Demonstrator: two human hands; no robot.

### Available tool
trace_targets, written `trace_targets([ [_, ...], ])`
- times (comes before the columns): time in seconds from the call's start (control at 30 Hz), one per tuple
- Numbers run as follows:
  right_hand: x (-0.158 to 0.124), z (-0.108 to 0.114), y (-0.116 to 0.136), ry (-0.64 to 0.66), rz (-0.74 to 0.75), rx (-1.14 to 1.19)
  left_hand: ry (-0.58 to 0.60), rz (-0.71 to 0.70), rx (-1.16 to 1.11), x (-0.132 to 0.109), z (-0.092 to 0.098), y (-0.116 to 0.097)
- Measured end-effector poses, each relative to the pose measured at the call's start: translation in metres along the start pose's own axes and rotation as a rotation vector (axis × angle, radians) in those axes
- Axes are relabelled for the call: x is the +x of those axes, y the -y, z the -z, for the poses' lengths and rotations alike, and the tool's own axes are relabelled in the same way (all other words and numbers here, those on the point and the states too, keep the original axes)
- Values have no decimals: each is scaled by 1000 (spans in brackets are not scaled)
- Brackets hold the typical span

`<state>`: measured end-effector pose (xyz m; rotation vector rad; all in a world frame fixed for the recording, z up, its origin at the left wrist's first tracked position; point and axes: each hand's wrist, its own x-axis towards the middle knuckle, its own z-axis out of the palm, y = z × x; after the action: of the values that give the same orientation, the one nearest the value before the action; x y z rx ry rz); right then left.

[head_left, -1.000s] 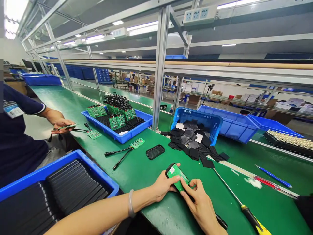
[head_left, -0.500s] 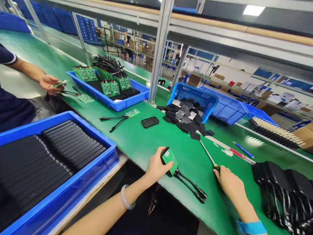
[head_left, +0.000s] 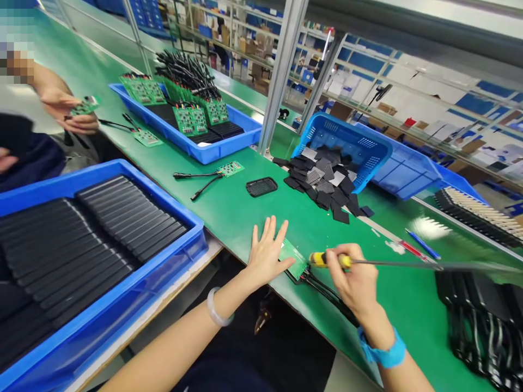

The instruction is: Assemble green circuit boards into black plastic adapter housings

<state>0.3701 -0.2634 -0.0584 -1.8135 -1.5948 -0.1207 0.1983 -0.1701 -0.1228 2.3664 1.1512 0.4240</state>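
My left hand (head_left: 267, 251) lies flat with its fingers spread, pressing on the near end of a small green circuit board (head_left: 293, 259) on the green bench (head_left: 229, 212). Black cables (head_left: 327, 294) run from the board toward me. My right hand (head_left: 354, 277) is closed round the yellow handle of a long screwdriver (head_left: 327, 259). Its thin shaft (head_left: 400, 264) points to the right, level over the bench, just beyond the board.
A blue tray of black strips (head_left: 93, 239) stands at my left. Further back are a blue tray of green boards (head_left: 192, 120), a loose board with leads (head_left: 229, 169), a black cover (head_left: 261, 187) and a tipped blue basket spilling black pads (head_left: 327, 179). Another person's hands (head_left: 69, 109) hold a board at far left.
My right hand has picked the screwdriver up off the bench and brought it beside the board. My left hand has opened from gripping the board to pressing flat on it.
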Motion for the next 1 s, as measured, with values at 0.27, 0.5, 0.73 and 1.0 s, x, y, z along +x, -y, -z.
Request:
trace_targets([
  [0.27, -4, 12, 10, -71, 48, 181, -56, -23, 11, -1, -6, 1],
  [0.5, -13, -5, 17, 188, 156, 148, -128, -68, 18, -3, -7, 5],
  [0.73, 50, 11, 31, -115, 167, 70, -273, -569, 42, -33, -34, -15],
  [1.0, 60, -55, 20, 57, 180, 136, -14, -588, 306, -47, -31, -25],
])
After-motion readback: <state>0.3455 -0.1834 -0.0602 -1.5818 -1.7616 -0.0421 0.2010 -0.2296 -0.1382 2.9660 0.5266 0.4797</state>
